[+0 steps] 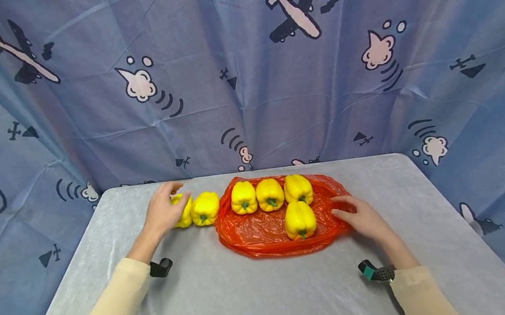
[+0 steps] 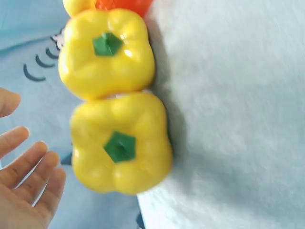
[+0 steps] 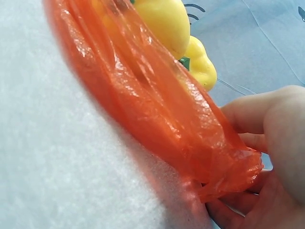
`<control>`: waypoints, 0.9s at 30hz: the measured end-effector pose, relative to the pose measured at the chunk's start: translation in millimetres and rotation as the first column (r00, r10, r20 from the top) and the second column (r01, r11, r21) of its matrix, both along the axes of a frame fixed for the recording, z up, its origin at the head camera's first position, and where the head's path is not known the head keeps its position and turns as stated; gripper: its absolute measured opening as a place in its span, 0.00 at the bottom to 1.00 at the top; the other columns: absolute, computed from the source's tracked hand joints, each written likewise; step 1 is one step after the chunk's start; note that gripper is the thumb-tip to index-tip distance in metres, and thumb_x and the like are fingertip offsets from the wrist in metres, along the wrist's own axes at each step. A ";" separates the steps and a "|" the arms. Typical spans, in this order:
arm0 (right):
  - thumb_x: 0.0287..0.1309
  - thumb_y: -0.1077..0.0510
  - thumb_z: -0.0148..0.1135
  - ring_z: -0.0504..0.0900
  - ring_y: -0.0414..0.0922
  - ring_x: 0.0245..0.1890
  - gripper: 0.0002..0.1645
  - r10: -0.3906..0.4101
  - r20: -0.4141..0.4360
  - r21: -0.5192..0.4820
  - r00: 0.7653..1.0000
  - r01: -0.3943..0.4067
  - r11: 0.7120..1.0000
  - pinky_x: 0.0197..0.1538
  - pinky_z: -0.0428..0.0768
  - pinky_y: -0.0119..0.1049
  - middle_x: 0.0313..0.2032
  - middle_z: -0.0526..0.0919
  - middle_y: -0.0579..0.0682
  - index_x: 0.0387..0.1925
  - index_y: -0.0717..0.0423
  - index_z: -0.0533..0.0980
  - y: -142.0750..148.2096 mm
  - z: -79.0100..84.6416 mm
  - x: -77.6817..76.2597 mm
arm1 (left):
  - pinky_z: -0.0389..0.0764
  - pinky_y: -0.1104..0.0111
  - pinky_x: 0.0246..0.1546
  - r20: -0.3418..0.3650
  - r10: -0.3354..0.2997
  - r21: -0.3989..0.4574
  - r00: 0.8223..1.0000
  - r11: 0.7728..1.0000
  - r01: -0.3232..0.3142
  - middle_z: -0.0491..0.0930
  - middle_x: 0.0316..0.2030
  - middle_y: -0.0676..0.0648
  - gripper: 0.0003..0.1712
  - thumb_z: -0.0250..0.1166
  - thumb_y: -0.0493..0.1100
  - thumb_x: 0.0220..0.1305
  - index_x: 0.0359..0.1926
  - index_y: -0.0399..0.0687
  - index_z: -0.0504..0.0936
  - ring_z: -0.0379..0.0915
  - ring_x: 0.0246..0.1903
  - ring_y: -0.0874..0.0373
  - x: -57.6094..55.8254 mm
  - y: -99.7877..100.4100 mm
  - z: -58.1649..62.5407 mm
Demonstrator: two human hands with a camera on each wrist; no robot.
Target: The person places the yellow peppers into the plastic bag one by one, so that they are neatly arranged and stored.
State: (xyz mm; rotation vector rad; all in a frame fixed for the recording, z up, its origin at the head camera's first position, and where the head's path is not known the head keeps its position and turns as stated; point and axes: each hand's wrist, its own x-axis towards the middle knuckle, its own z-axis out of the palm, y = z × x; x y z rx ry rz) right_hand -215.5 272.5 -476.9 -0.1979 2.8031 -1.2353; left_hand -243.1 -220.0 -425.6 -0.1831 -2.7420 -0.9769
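Loosely spread, the left hand (image 1: 163,210) holds nothing beside the outermost yellow bell pepper (image 2: 121,143), which adjoins a second pepper (image 1: 205,208). The right hand (image 1: 365,217) touches the red plastic bag's (image 1: 256,228) right edge, fingers slightly bent; whether it grips, I cannot tell. Four more peppers (image 1: 300,220) sit on the bag, atop a pale table (image 1: 251,304) before an airplane-print curtain (image 1: 205,79).

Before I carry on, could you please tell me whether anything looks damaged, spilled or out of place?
Nothing looks spilled or damaged. At most, two yellow peppers sit on the table outside the red bag, by its left side, apart from the four peppers inside it.
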 end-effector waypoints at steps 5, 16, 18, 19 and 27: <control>0.71 0.50 0.61 0.62 0.68 0.69 0.28 -0.002 0.011 -0.011 1.000 0.002 1.000 0.69 0.56 0.70 0.66 0.71 0.67 0.66 0.60 0.73 -0.8 0.6 0.3 | 0.71 0.44 0.59 0.041 0.001 0.020 0.999 1.000 -0.002 0.73 0.60 0.35 0.27 0.61 0.51 0.73 0.63 0.38 0.75 0.68 0.59 0.40 -2.4 -12.4 -8.0; 0.71 0.51 0.61 0.62 0.68 0.69 0.28 -0.001 0.006 -0.016 1.000 0.001 1.000 0.70 0.56 0.69 0.67 0.70 0.68 0.66 0.60 0.73 -0.2 0.9 0.6 | 0.64 0.40 0.64 0.171 -0.004 0.032 0.985 0.999 -0.001 0.67 0.63 0.33 0.35 0.62 0.56 0.72 0.70 0.38 0.70 0.63 0.63 0.35 -7.0 -24.1 -26.5; 0.71 0.51 0.61 0.62 0.68 0.70 0.28 -0.001 0.007 -0.015 1.000 0.001 1.000 0.70 0.56 0.69 0.67 0.70 0.68 0.66 0.59 0.73 -0.2 1.1 0.6 | 0.66 0.41 0.63 0.184 -0.009 0.031 0.983 0.999 0.003 0.66 0.62 0.33 0.36 0.61 0.57 0.72 0.70 0.38 0.69 0.64 0.61 0.36 -7.5 -24.6 -30.1; 0.71 0.51 0.61 0.62 0.68 0.70 0.28 -0.001 0.007 -0.015 1.000 0.002 1.000 0.70 0.56 0.69 0.67 0.70 0.68 0.66 0.59 0.73 -0.2 1.3 0.6 | 0.66 0.41 0.62 0.188 -0.012 0.030 0.982 1.000 0.006 0.66 0.62 0.32 0.37 0.60 0.58 0.73 0.71 0.38 0.68 0.65 0.60 0.36 -7.8 -24.9 -31.7; 0.71 0.50 0.61 0.62 0.68 0.69 0.28 -0.004 0.009 -0.011 1.000 0.004 1.000 0.70 0.56 0.69 0.67 0.70 0.68 0.66 0.59 0.73 -0.2 1.6 1.4 | 0.63 0.39 0.65 0.226 -0.046 0.026 0.973 0.999 0.041 0.62 0.66 0.29 0.40 0.55 0.61 0.75 0.76 0.41 0.61 0.62 0.64 0.34 -6.9 -26.4 -35.9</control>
